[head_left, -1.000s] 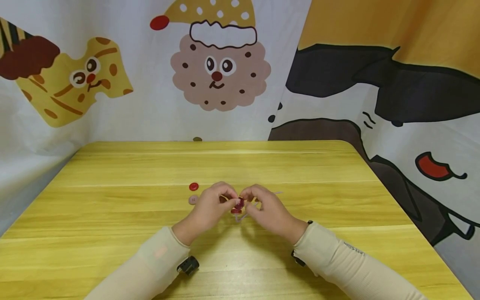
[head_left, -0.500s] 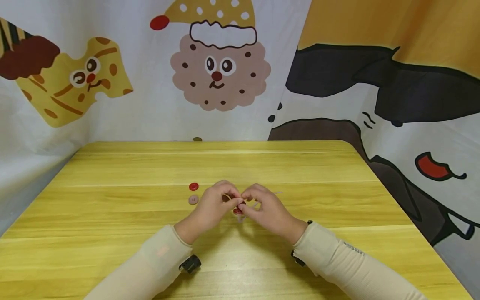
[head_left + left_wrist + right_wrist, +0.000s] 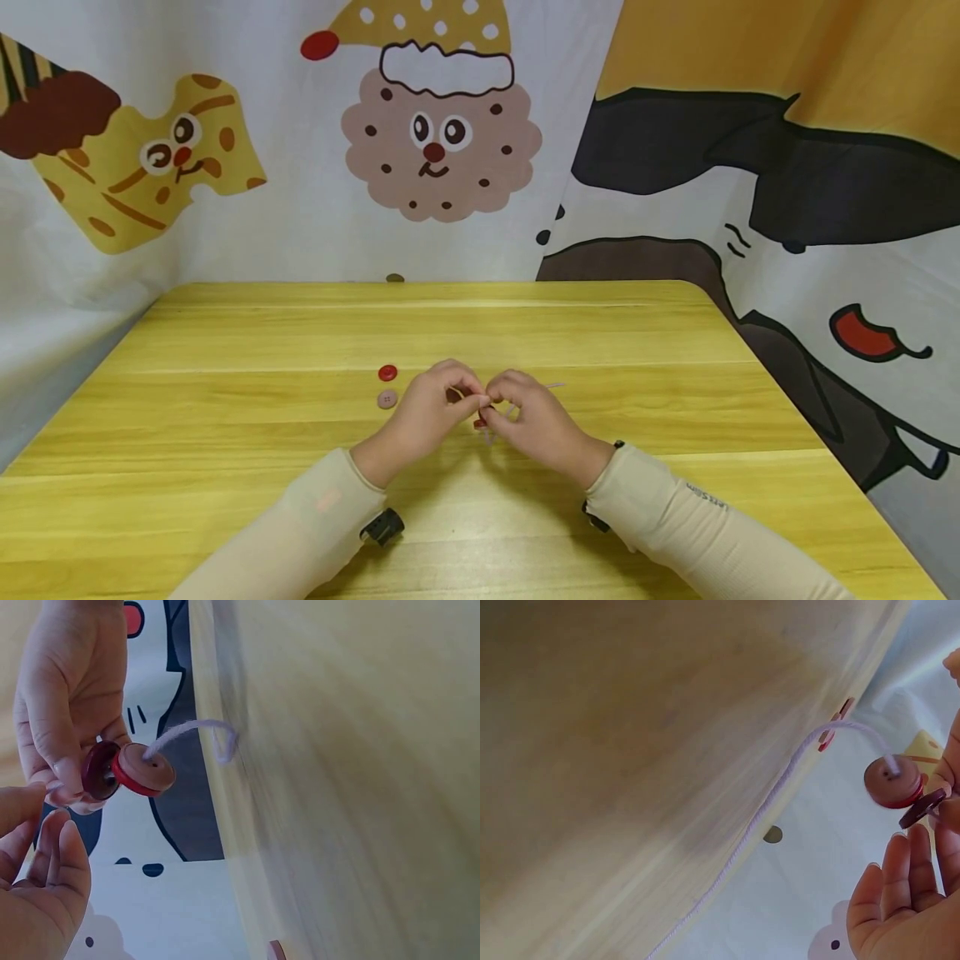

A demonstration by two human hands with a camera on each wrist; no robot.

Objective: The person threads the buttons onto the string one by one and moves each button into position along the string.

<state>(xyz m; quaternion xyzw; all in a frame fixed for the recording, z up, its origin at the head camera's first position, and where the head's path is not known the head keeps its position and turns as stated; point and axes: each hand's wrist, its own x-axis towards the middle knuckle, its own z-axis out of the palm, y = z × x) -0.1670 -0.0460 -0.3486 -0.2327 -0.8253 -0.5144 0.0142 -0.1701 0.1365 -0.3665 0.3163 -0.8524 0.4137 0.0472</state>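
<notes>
In the head view my left hand [image 3: 422,419] and right hand [image 3: 546,423] meet fingertip to fingertip just above the table. A dark red button [image 3: 97,771] is held between the right thumb and fingers. Through it comes a short end of lilac string [image 3: 741,844], which the left thumb and index finger pinch. Below the dark red button, a red button [image 3: 126,780] and a pink button [image 3: 144,771] hang face to face on the same string. From the pink button the string loops down to the table and trails off to the right.
Two loose buttons lie left of my left hand on the wooden table [image 3: 465,533]: a red button [image 3: 387,372] and, nearer me, a pink button [image 3: 387,399]. A cartoon-printed curtain [image 3: 285,233] hangs behind the table's far edge.
The dark red button, plainly visible a second ago, is now mostly covered by the fingers in the head view. My left fingertips and the hanging buttons have shifted slightly right.
</notes>
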